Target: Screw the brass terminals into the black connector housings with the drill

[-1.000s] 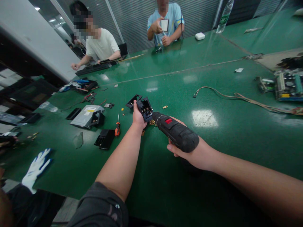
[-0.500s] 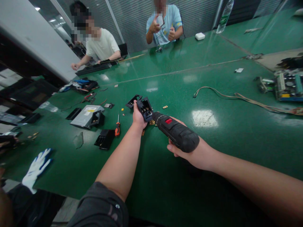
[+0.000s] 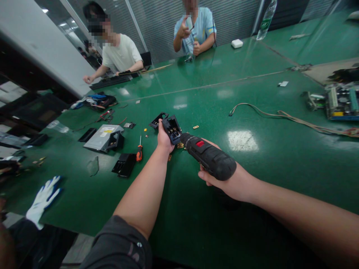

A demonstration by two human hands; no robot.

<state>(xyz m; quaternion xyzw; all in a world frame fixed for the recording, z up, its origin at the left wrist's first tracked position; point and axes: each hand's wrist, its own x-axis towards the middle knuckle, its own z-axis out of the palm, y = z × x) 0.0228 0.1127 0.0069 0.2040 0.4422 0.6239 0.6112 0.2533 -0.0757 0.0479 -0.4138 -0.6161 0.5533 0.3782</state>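
My left hand [image 3: 165, 140] is closed around a black plastic housing [image 3: 171, 127] with brass-coloured metal pieces inside. Its open side faces the drill. My right hand [image 3: 221, 175] grips a black cordless drill [image 3: 211, 155] with a red switch on top. The drill's chuck points left at the housing's near edge; whether its bit touches a screw is hidden. Another black housing [image 3: 158, 120] lies just behind my left fingers. Small brass parts [image 3: 180, 145] are on the green table below the chuck, and one brass plate [image 3: 195, 127] lies farther off.
To the left lie an orange-handled screwdriver [image 3: 139, 152], a black case [image 3: 123, 164] and a silver drive [image 3: 102, 137]. A cable [image 3: 269, 116] and a circuit board [image 3: 342, 99] are at the right. Two people sit across the table; a white-gloved hand [image 3: 43, 200] rests at the left.
My hands, the drill and the housing stay almost in place. Across the table, the person in blue has shifted one hand lower and to the left.
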